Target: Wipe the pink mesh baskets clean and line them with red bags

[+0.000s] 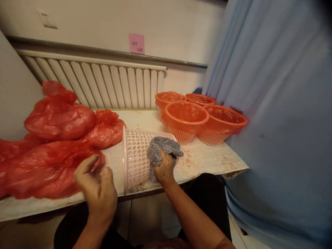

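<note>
A pale pink, perforated plastic basket (136,155) lies on its side on the table, its wide rim facing left. My right hand (164,169) grips a grey speckled cloth (158,148) and presses it against the basket's narrower end. Left of the basket, my left hand (97,186) is raised with its fingers curled but apart, and nothing shows in it. Behind that hand lie several tied red plastic bags (62,117), bulging with contents I cannot make out.
Several upright baskets lined with red bags, one of them in front (185,133), stand at the back right. A white radiator (103,83) runs along the wall. A blue curtain (269,121) hangs on the right. The table (215,159) has a floral cover.
</note>
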The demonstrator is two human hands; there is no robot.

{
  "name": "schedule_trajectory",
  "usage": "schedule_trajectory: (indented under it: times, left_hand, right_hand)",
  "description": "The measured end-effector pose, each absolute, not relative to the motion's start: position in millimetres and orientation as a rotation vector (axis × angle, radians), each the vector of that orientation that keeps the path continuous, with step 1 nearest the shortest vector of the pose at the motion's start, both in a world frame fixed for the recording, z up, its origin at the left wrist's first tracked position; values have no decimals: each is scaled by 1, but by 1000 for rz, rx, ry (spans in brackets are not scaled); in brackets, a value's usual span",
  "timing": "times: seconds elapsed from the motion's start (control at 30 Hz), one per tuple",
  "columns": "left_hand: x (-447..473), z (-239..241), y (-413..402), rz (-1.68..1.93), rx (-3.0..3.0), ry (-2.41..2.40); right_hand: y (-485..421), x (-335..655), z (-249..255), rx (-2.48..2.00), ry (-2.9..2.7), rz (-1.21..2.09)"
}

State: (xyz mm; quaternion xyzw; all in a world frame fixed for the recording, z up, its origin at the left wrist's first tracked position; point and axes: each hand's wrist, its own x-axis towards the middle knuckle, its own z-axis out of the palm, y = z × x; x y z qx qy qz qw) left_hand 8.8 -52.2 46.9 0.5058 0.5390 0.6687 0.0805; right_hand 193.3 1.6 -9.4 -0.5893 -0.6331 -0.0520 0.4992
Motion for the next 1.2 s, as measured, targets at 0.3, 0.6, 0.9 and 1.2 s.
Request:
schedule_trajectory:
  times: [0.3,0.6,0.9,1.2]
  left_hand:
    - [13,-11,-39,1331,1544,1454]
    - [12,-39,-42,1309,1528,1311]
    - [19,-29,-43,1316,1482,1329]
    - [20,-23,-38,1429,1476,1422]
  right_hand:
    - [5,195,-10,-1411,-1550,-119]
    - [5,194,-15,-1396,-1546,-131]
    - [5,188,-11,-1382,-1499,-69]
    - [-27,130,17,-962,-1714,70]
